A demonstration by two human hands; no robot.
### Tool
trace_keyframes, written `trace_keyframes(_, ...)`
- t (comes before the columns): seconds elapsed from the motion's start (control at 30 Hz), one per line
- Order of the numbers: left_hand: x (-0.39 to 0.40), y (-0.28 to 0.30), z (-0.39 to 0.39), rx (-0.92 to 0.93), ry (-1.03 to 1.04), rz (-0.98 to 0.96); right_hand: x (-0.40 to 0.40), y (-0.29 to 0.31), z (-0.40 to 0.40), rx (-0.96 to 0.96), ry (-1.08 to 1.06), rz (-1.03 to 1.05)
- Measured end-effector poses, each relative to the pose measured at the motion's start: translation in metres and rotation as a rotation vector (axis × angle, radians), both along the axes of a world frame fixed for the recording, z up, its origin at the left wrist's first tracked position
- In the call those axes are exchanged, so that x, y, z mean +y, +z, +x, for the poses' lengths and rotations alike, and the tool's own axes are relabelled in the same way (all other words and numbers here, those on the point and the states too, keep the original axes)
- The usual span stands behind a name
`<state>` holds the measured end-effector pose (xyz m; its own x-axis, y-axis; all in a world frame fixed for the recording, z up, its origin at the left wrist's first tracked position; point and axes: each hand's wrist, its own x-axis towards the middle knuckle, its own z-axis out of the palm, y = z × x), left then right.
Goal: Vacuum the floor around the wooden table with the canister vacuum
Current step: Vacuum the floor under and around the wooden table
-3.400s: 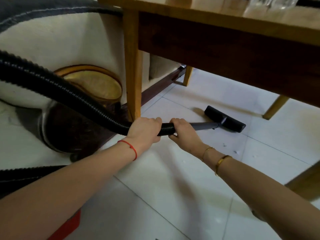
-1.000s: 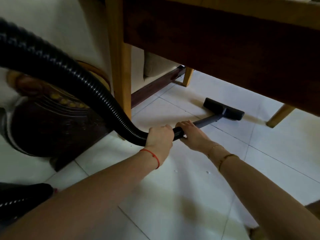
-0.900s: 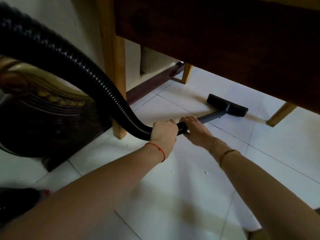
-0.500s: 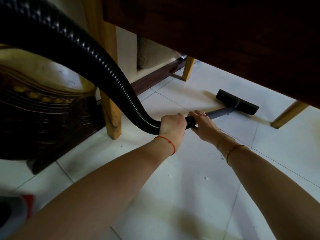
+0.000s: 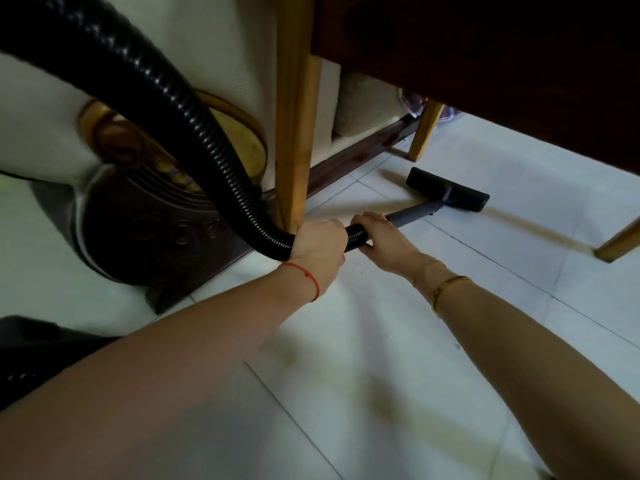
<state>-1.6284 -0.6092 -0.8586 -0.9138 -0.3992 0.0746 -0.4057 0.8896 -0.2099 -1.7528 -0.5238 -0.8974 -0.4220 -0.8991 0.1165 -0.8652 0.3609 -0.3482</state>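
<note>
A ribbed black vacuum hose (image 5: 180, 109) curves down from the upper left to my hands. My left hand (image 5: 318, 242) grips the hose end beside the near table leg (image 5: 294, 133). My right hand (image 5: 382, 239) grips the handle where the grey wand (image 5: 412, 213) begins. The wand runs to a flat black floor nozzle (image 5: 446, 190) lying on the white tiled floor (image 5: 398, 341) beneath the dark wooden table (image 5: 485, 57).
A cream sofa with a dark carved wooden base (image 5: 149, 230) stands left of the near leg. More table legs stand at the back (image 5: 424, 133) and at the right edge (image 5: 620, 242). A dark shape, maybe the canister (image 5: 31, 344), shows at the lower left.
The nozzle has slid left, closer to the sofa base and the back leg. My hands have shifted toward the near table leg, both still gripping hose and handle.
</note>
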Motion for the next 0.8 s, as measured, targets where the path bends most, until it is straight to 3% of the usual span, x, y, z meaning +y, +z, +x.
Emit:
trace_keyframes(0.33, -0.032, 0.030, 0.105, -0.083, 0.047, -0.059, -0.039, 0.018, 0.097, -0.030, 0.186, -0.128)
trace_keyframes(0.8, -0.024, 0.069, 0.211, -0.062, 0.035, -0.086, -0.036, 0.041, 0.191, -0.069, 0.226, -0.124)
